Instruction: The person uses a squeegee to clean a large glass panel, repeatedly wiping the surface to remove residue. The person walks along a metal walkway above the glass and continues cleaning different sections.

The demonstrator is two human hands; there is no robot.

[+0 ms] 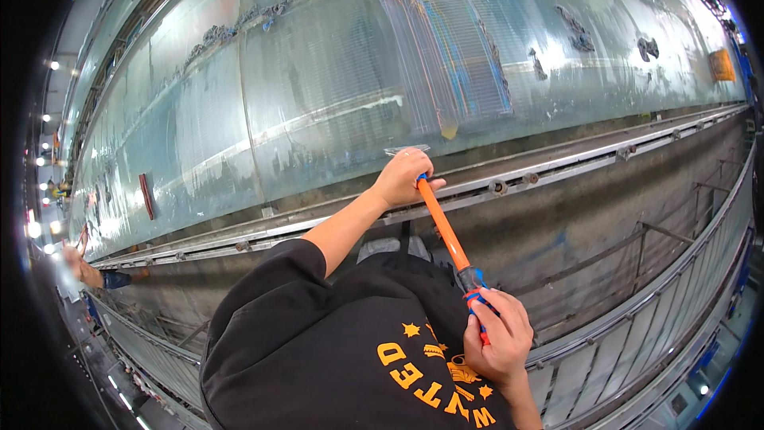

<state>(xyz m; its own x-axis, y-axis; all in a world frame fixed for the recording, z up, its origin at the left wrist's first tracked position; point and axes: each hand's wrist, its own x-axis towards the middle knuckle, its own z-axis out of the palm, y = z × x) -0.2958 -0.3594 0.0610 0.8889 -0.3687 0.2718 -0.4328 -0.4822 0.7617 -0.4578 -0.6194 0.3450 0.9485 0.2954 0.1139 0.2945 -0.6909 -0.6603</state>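
An orange rod (447,227) slants between my two hands, over the near edge of a wet, glassy, pale green table (318,143). My left hand (404,177) is closed round its far end, where a bit of blue shows. At the near end, close to my body, my right hand (501,334) grips the red and blue handle (475,302), with a black collar just above it. Most of the handle is hidden by my fingers, and I cannot tell what kind of tool it is. A crumpled clear strip (407,149) lies just beyond my left hand.
A patch of multicoloured lines (454,48) runs across the table, with dark crumpled scraps (574,28) around it. An orange object (722,66) stands far right; a reddish-brown strip (146,196) lies left. Metal rail (549,175) borders the near edge. Another person's arm (91,272) shows far left.
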